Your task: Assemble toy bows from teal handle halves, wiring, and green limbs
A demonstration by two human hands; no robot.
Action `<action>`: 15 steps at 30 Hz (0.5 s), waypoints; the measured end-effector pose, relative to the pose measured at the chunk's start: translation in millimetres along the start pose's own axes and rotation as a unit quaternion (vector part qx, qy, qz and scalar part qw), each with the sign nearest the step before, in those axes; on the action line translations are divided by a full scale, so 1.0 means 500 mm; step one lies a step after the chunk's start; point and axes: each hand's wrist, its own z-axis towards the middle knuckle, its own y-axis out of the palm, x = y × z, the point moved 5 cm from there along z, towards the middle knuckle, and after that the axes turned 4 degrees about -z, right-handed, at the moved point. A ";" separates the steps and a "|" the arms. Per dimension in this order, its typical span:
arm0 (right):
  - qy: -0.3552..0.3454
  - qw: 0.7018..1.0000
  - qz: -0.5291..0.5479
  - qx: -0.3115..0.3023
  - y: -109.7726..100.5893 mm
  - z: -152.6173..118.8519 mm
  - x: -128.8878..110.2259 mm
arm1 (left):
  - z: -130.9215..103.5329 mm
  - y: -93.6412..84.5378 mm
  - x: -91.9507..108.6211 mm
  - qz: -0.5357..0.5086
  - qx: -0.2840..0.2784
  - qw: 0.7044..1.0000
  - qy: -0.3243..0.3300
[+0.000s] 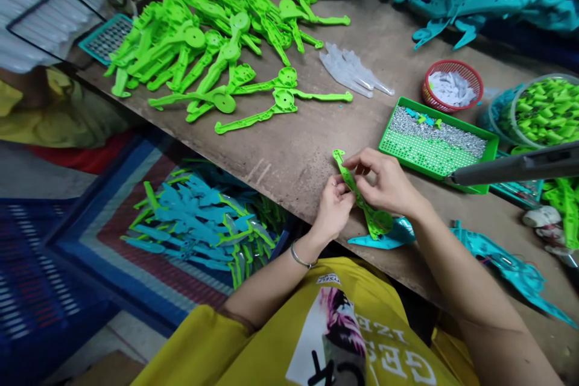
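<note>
A long green plastic part [347, 176] is held over the table's front edge, its rounded end toward my body. My left hand [333, 208] grips its left side, fingers wrapped round the middle. On the other side, my right hand [384, 184] has its thumb and index finger bent in against the same part; anything small between those fingertips is too small to make out. Beneath its rounded end lies a blue plastic piece [393, 234]. A green tray [389, 143] with small metal pieces and a few coloured bits sits just beyond my right hand.
Green parts [194, 39] are heaped at the back left, clear pieces [350, 69] beside them. A red basket [479, 81], a tub of green bits [547, 110] and a dark tool [515, 166] are at right. A blue assembly [506, 265] lies front right; a bin of parts [194, 217] stands below left.
</note>
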 end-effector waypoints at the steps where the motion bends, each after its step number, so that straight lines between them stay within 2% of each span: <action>1: -0.009 1.000 -0.003 -0.014 0.007 0.001 -0.004 | 0.001 -0.002 0.001 0.008 0.005 1.000 0.010; 5: -0.050 0.994 -0.053 -0.080 0.049 0.007 -0.010 | 0.002 -0.015 0.005 0.047 0.039 0.997 0.039; 8: -0.074 0.990 -0.092 -0.082 0.064 0.011 -0.006 | 0.002 -0.017 0.003 0.046 0.043 0.997 0.038; 11: -0.082 0.991 -0.083 -0.059 0.052 0.012 0.000 | 0.000 -0.011 0.000 0.035 0.030 0.999 0.027; 15: -0.053 0.998 -0.029 -0.026 0.024 0.007 0.017 | -0.003 -0.002 -0.003 -0.008 0.007 1.000 -0.008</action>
